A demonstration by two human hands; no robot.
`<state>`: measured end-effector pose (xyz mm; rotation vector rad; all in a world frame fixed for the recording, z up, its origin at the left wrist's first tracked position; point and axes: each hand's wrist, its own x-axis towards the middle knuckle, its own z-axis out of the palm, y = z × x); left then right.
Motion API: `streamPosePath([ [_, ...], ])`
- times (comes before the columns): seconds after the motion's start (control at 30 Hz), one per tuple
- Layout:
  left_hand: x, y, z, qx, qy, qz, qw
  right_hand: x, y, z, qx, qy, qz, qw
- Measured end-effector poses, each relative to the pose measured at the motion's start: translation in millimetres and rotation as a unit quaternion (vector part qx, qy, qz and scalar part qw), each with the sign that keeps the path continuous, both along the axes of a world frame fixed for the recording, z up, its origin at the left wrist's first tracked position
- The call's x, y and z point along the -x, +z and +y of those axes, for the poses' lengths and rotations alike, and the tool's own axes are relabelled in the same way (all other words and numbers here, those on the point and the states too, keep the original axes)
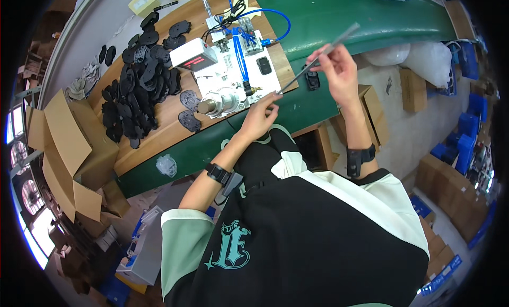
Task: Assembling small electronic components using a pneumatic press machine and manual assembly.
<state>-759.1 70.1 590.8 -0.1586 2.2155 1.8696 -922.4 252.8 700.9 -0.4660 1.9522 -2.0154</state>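
My right hand [339,71] grips a long thin grey rod [302,72] that is wider at its upper end and slants down to the left. The rod's lower tip is at the fingers of my left hand [261,118], which are drawn together just off the front corner of a white bench fixture [221,79]. Whatever those left fingers hold is too small to make out. The fixture carries blue air tubes [240,58], a round metal knob [208,107] and a white box with a red display [193,56]. A small black rectangular part [263,66] lies on its plate.
Flat black plastic parts [143,76] are heaped on the wooden board [159,143] at left; two more parts [189,121] lie beside the knob. A black handheld device [312,80] rests on the green tabletop [339,10]. Open cardboard boxes [69,132] stand at left and right.
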Motion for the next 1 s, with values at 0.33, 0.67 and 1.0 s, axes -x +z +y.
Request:
streamPosePath([
  [0.33, 44.3, -47.6, 14.7, 0.037, 0.085, -0.062, 0.994, -38.2, -18.8, -7.1, -0.115, 0.091, 0.191, 0.971],
  [0.67, 51.4, -70.9, 17.9, 0.062, 0.106, -0.046, 0.991, -43.1, -37.8, -13.2, -0.125, 0.088, 0.158, 0.976],
  [1.0, 49.9, -84.6, 17.6, 0.069, 0.120, -0.062, 0.988, -49.4, -50.9, -19.6, -0.159, 0.101, 0.149, 0.971],
])
